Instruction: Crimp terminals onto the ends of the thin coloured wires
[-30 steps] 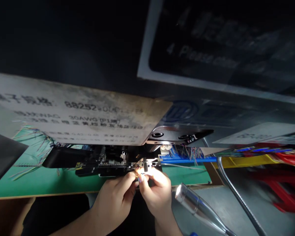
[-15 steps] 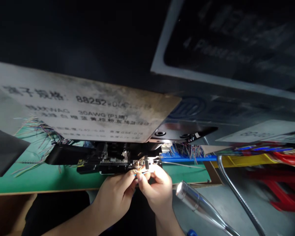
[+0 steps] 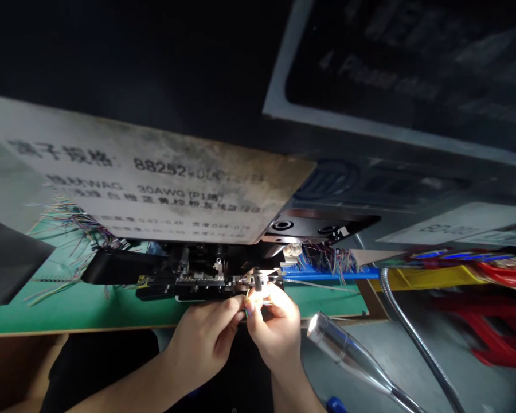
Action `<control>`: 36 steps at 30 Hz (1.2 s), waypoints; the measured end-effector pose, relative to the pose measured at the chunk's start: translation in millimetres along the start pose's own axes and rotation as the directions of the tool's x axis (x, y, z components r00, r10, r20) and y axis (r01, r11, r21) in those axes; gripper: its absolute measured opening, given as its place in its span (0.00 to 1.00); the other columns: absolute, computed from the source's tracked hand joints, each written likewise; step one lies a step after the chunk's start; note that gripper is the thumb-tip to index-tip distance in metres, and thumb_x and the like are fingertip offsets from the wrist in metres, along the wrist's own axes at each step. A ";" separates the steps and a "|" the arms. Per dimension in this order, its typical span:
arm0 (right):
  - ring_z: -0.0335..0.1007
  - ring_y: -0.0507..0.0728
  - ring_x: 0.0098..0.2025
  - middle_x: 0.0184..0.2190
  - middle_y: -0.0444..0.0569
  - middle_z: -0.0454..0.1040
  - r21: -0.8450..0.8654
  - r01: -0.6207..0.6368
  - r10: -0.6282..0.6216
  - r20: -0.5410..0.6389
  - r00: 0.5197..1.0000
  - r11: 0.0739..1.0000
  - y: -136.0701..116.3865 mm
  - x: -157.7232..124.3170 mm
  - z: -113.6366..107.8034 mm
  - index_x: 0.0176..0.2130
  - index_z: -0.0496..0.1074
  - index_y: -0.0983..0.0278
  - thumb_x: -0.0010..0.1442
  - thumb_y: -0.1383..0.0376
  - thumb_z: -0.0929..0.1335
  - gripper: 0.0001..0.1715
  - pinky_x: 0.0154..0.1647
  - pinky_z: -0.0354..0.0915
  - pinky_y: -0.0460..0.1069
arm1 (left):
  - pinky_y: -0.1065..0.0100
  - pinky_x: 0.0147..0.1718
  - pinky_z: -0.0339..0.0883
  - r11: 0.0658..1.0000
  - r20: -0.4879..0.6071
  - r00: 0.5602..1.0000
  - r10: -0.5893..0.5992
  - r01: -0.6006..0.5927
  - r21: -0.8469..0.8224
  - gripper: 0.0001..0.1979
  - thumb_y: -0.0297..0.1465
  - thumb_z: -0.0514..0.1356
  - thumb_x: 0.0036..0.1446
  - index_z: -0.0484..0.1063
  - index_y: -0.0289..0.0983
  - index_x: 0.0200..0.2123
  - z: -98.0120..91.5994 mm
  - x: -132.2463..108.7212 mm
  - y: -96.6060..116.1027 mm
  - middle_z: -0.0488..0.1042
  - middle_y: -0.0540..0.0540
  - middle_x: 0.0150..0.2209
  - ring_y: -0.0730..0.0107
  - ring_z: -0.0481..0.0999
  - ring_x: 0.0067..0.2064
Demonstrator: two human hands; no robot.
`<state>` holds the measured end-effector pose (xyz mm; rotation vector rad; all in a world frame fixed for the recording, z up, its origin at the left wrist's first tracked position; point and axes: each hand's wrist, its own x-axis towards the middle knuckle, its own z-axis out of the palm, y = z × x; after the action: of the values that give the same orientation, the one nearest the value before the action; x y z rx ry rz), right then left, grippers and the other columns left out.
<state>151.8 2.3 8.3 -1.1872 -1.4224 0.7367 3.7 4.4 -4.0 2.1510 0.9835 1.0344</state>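
"Where are the thin wires (image 3: 246, 299)?"
"Pinched in the left hand (image 3: 208, 332) and right hand (image 3: 275, 330), just beside the machine tooling (image 3: 258, 281)."
"How are the hands posed?"
"Both angle inward, thumbs against fingers, forearms (image 3: 146, 373) slanting in from below."

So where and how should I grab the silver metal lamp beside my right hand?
I'd take the silver metal lamp by its thick barrel, behind the lit end and before the taper, probably from above: its upper side shows uncovered, with your right hand on its left and the grey ribbed metal tube on its right.
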 end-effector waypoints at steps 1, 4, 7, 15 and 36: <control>0.64 0.52 0.23 0.20 0.43 0.68 -0.012 0.001 -0.001 -0.012 1.000 1.000 0.1 -0.1 0.8 0.27 0.69 0.63 0.57 0.70 0.67 0.06 0.21 0.61 0.45 | 0.68 0.45 0.73 1.000 -0.009 1.000 0.005 -0.004 0.015 0.18 0.21 0.51 0.62 0.67 0.39 0.53 0.9 -0.2 -0.6 0.79 0.43 0.45 0.65 0.80 0.45; 0.68 0.54 0.25 0.22 0.45 0.71 -0.051 0.025 -0.027 -0.043 0.999 0.998 -0.3 0.0 1.6 0.31 0.72 0.63 0.56 0.70 0.68 0.03 0.21 0.63 0.45 | 0.67 0.43 0.74 0.998 -0.037 0.999 0.004 -0.001 0.060 0.16 0.20 0.52 0.62 0.69 0.39 0.49 3.7 -0.8 -2.1 0.80 0.44 0.41 0.65 0.81 0.41; 0.68 0.53 0.23 0.21 0.44 0.73 -0.082 0.057 -0.058 -0.009 0.998 0.995 -1.5 0.9 -0.3 0.31 0.75 0.63 0.57 0.71 0.68 0.05 0.23 0.66 0.46 | 0.66 0.43 0.75 0.995 -0.063 0.998 0.006 0.000 0.095 0.13 0.20 0.52 0.62 0.71 0.38 0.45 5.2 -0.4 -2.2 0.81 0.44 0.39 0.64 0.82 0.39; 0.65 0.51 0.20 0.18 0.42 0.70 -0.053 0.055 -0.056 -0.012 0.998 0.997 -3.0 2.1 -1.4 0.29 0.77 0.64 0.58 0.71 0.69 0.07 0.24 0.67 0.46 | 0.66 0.42 0.75 0.995 -0.074 0.997 -0.012 0.019 0.103 0.14 0.21 0.53 0.62 0.72 0.39 0.46 5.5 0.7 -1.7 0.81 0.44 0.38 0.64 0.82 0.39; 0.65 0.52 0.22 0.19 0.43 0.69 -0.013 0.013 -0.014 -0.044 0.999 1.000 5.1 -0.9 1.8 0.32 0.74 0.63 0.57 0.66 0.71 0.02 0.20 0.63 0.45 | 0.69 0.37 0.75 0.994 -0.059 0.996 -0.067 0.071 0.080 0.10 0.22 0.53 0.62 0.71 0.39 0.42 0.5 -1.1 -0.6 0.81 0.45 0.35 0.65 0.82 0.36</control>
<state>151.3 3.3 3.0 -1.1958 -1.3986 0.6891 3.4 3.9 -5.1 2.1476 1.1367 1.0433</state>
